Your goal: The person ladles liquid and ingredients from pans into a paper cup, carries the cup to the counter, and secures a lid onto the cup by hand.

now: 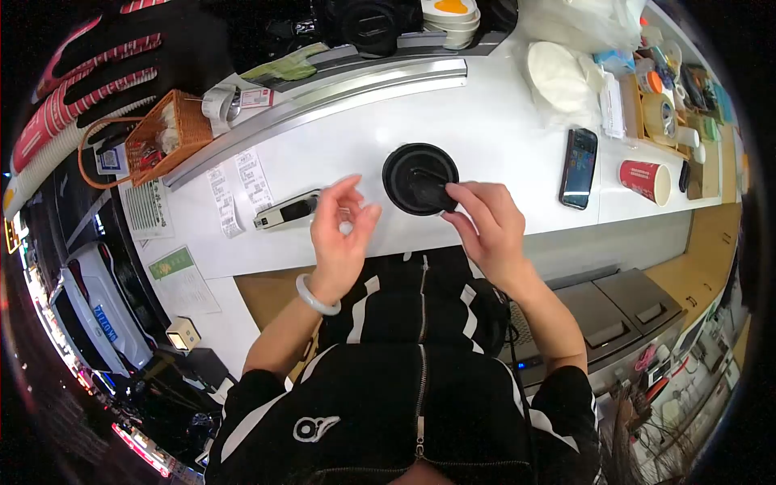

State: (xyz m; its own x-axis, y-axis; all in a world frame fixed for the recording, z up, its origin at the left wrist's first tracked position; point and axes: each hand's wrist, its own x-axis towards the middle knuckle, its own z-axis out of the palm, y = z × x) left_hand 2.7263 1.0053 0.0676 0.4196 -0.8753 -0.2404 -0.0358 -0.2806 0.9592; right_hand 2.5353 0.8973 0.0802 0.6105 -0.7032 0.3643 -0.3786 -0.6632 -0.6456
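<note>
A round black plastic bowl or lid [396, 179] lies on the white counter in front of me; a dark shape within it is hard to make out. At its lower right edge my right hand [491, 230] has thumb and fingers closed on a small dark piece [441, 199]. Whether that piece belongs to the round thing, I cannot tell. My left hand [343, 234] hovers left of it, fingers curved and apart, holding nothing I can see. A white bangle [317, 297] circles that wrist. Just behind the left fingers lies a black and white stapler [284, 212].
Printed receipts [254, 182] and a wicker basket [171, 133] are on the left. A metal rail [339, 105] crosses the far side. To the right lie a phone [579, 168], a tipped red paper cup [645, 181] and a box of tapes [661, 117]. Metal drawers [602, 315] stand below.
</note>
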